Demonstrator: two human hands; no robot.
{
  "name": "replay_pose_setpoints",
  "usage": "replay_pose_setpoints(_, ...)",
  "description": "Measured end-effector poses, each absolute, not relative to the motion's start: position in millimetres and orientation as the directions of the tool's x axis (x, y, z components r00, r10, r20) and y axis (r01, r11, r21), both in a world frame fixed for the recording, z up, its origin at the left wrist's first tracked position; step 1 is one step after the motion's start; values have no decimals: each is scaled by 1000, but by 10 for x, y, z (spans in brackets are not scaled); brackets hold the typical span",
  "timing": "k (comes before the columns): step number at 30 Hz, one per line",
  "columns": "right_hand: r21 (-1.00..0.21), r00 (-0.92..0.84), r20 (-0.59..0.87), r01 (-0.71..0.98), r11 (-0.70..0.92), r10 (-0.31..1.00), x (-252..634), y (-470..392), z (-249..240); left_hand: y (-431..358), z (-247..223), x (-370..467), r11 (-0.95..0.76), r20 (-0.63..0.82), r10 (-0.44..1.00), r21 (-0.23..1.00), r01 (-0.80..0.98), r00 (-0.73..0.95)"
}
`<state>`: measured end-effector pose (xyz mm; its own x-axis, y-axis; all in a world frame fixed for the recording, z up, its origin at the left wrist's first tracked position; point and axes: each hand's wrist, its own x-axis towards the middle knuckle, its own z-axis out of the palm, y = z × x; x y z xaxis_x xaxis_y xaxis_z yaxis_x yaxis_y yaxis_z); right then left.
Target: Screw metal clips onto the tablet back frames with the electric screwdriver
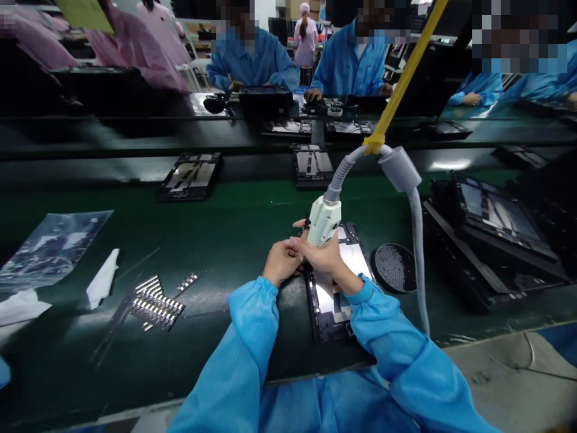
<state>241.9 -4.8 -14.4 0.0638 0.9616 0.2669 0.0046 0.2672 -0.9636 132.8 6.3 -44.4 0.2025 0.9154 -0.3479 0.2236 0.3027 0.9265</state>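
Note:
A tablet-like device [339, 300] lies opened on the green bench in front of me, with silvery battery panels in a black frame. My right hand [325, 255] is wrapped round a pale green electric screwdriver [324, 219], held over the device's upper left corner. My left hand [283, 260] is beside that corner, its fingers closed and touching my right hand's fingertips. Whatever the left fingers hold is hidden, as is the screwdriver's tip. A round black dish [395, 267] of small pale pieces sits just right of the device.
The screwdriver's grey cable [419, 258] hangs from a yellow strap [408, 72]. Stacked devices [500, 234] stand at right; single devices [192, 176] lie farther back. Metallic strips [157, 304], white paper [103, 279] and a clear bag [54, 249] lie left. Co-workers [252, 57] sit opposite.

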Motion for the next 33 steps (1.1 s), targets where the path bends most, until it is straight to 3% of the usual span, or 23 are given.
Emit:
replay_pose_setpoints(5, -959, 47, 279, 56, 277, 959, 2390, -100, -171, 7, -249, 930, 275, -338, 921, 916, 292, 194)
replay_pose_setpoints(7, -959, 49, 278, 74, 274, 959, 2388, -98, -185, -100, -151, 666, 200, -279, 952, 879, 433, 127)
replay_pose_setpoints(10, -951, 70, 303, 90, 296, 950, 2375, -77, -216, -349, -106, 377, 49, -161, 983, 689, 723, 87)
replay_pose_setpoints(12, -946, 95, 319, 93, 311, 943, 2357, -73, -219, -513, -175, 300, 8, -129, 988, 582, 813, 83)
replay_pose_setpoints(15, -942, 121, 336, 65, 330, 934, 2355, -104, -147, -640, -356, 283, 15, -101, 994, 548, 836, 48)
replay_pose_setpoints(19, -933, 116, 351, -43, 358, 929, 2556, -240, 94, -572, -455, 293, 118, -176, 984, 620, 775, -10)
replay_pose_setpoints(23, -920, 190, 373, -50, 388, 908, 3108, -426, 284, -458, -322, 285, 188, -302, 950, 756, 626, 80)
replay_pose_setpoints(26, -915, 277, 373, -50, 401, 886, 3609, -474, 264, -356, -235, 253, 167, -363, 916, 730, 663, 169)
replay_pose_setpoints(33, -908, 530, 336, -36, 417, 778, 4217, -344, -99, -226, -274, 274, -149, -99, 967, 530, 835, 236)
